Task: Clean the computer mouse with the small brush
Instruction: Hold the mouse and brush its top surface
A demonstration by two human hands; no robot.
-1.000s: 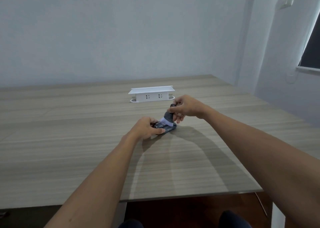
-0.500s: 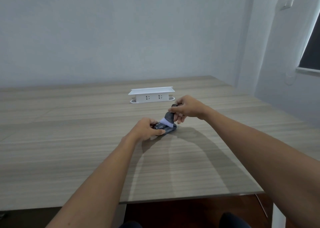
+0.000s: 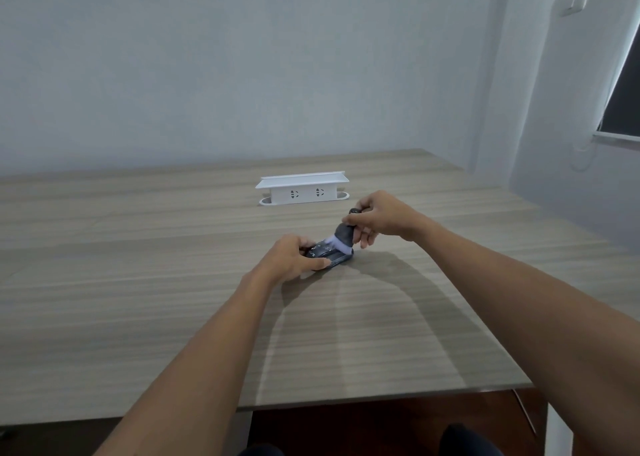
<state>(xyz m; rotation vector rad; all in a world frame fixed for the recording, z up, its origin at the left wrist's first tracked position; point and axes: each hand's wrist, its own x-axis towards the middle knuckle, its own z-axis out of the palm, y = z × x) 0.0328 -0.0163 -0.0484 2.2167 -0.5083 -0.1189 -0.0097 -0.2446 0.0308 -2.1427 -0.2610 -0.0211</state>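
Your left hand clamped one dark mouse flat on the table, near its middle. At the mouse's 2 o'clock your right hand pinched one small brush, its pale bristles pressed onto the mouse's far end. You looked to be mid-clean: that end was being swept, while the part under your left hand seemed yet to do. At 12 o'clock, well apart, sat one white socket box.
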